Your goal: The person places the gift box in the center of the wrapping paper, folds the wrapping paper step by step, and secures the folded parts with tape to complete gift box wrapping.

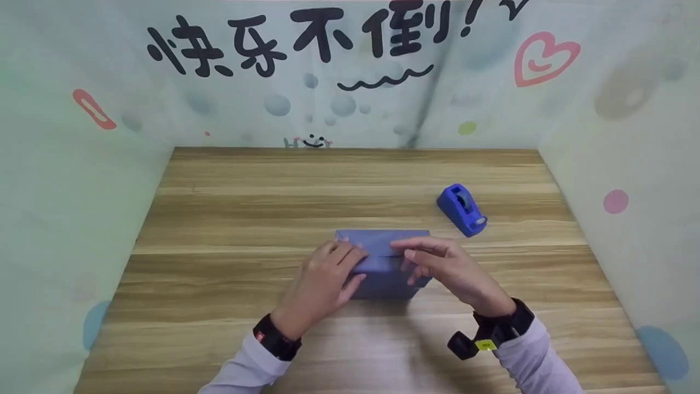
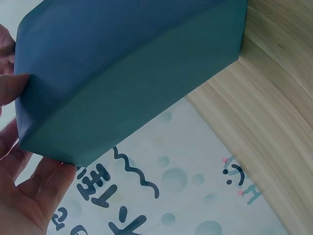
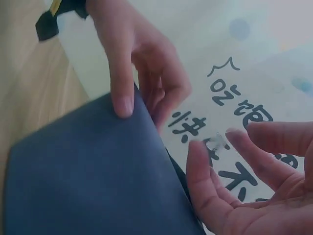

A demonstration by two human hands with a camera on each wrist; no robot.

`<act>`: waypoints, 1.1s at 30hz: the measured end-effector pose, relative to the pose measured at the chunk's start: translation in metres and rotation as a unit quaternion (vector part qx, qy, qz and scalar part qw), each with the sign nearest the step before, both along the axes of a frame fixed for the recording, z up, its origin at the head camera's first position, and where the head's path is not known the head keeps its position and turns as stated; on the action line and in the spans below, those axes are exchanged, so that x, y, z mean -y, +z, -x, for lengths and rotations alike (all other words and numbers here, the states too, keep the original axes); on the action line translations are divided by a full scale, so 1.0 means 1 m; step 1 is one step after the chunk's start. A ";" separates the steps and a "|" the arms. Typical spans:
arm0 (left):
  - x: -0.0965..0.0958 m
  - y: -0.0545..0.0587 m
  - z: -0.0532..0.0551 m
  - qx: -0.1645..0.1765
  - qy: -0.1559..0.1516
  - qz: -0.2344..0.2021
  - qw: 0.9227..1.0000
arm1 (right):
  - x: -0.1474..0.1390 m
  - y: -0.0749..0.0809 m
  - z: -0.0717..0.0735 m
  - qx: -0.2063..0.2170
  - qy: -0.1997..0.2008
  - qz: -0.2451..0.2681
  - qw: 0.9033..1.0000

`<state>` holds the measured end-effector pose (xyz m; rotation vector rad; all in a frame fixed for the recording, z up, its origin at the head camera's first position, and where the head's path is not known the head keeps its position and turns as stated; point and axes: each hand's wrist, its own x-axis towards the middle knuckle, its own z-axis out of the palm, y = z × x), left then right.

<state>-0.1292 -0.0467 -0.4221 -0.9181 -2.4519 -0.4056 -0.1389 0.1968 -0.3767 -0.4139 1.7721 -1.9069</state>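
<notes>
A box wrapped in blue paper (image 1: pixel 383 284) stands on the wooden table, with a paper edge running across its top. My left hand (image 1: pixel 325 268) grips its left end. In the right wrist view the left thumb (image 3: pixel 123 100) lies on one face, and the other fingers curl past the edge. Above the right part of the box is my right hand (image 1: pixel 443 265), its fingers bent and fingertips close to the paper edge. A small piece of clear tape (image 3: pixel 218 142) shows at those fingertips; how firmly it is pinched is hard to see.
Behind the box to the right, a blue tape dispenser (image 1: pixel 462 210) sits on the wooden table (image 1: pixel 229 219). Printed cloth walls (image 1: pixel 350 120) close off the back and both sides.
</notes>
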 end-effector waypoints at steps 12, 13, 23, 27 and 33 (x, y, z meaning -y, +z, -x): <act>-0.006 -0.007 -0.001 -0.041 -0.018 -0.028 0.999 | -0.004 -0.014 -0.003 0.236 0.149 0.229 0.932; -0.007 -0.009 -0.002 -0.039 -0.026 -0.037 0.998 | -0.004 -0.015 -0.003 0.236 0.149 0.228 0.933; -0.011 -0.008 -0.005 -0.035 -0.048 -0.044 0.997 | -0.003 -0.016 -0.007 0.198 0.113 0.150 0.962; -0.012 -0.007 -0.005 -0.035 -0.051 -0.036 0.997 | -0.003 -0.017 -0.008 0.191 0.101 0.137 0.967; -0.013 -0.008 -0.005 -0.067 -0.056 -0.022 0.996 | -0.002 -0.018 -0.010 0.190 0.097 0.122 0.969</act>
